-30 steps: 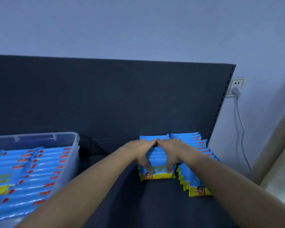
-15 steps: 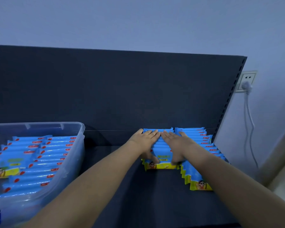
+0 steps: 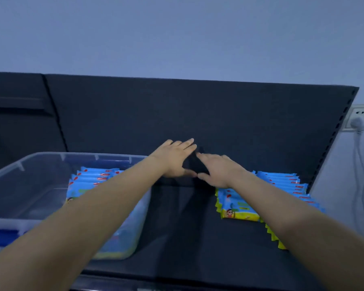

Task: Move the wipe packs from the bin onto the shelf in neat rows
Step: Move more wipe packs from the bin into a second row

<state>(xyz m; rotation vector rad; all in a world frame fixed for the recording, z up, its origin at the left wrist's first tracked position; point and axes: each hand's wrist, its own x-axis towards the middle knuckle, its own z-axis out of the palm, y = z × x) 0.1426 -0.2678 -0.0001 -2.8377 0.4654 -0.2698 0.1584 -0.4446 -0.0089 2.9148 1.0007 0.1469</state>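
Note:
Blue and yellow wipe packs stand in two rows on the dark shelf (image 3: 187, 238) at the right: a nearer-left row (image 3: 237, 206) and a row (image 3: 286, 181) against the right end. More packs (image 3: 88, 181) lie in the clear plastic bin (image 3: 29, 164) at the left. My left hand (image 3: 174, 158) and my right hand (image 3: 216, 171) hover flat, fingers spread, above the shelf between the bin and the rows. Neither hand holds a pack. My right forearm hides part of both rows.
The shelf's dark back panel (image 3: 198, 114) rises behind the hands, with a slotted upright (image 3: 332, 139) at its right edge. A wall socket (image 3: 359, 118) with a white plug and cable is on the wall at the right.
Both hands lifted off the left row of packs and moved left and up, fingers now spread in the air. The view swung left, showing more of the bin.

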